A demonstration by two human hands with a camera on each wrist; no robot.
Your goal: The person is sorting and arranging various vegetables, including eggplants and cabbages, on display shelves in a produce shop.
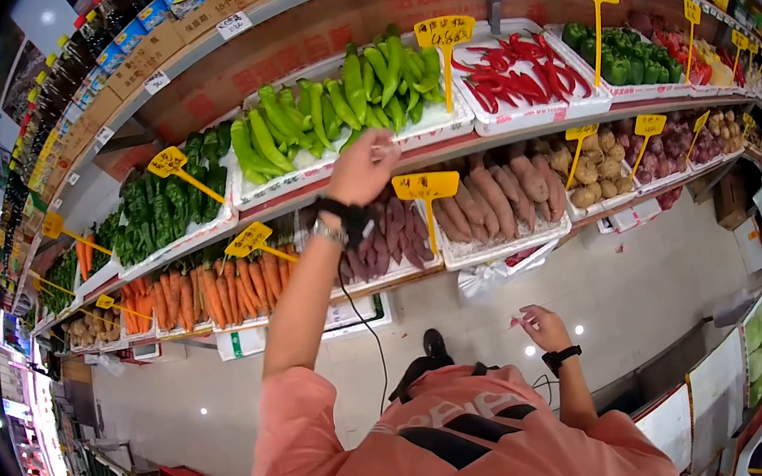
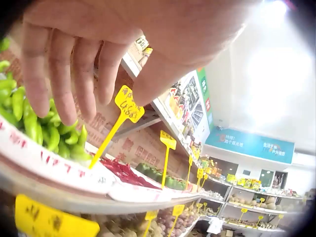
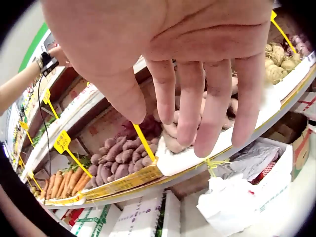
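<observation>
The left hand (image 1: 362, 174), fingers slightly apart, is near green peppers (image 1: 353, 84), upper centre; light handling should limit bruising. Right hand (image 1: 546, 330), lower right: fingers apart.

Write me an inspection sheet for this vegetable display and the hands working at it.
Surface: upper shelf and lower shelf carry produce trays.
Job's things: light green peppers heaped in a white tray, nearest the left hand.
Clutter: white plastic bag and boxes below the lower shelf.
Grippers: left hand at the pepper tray's front, open, contact unclear; right hand low beside the body, open.
Cables: black cord hangs from the left wrist.
Surroundings: yellow price signs, glossy floor.
</observation>
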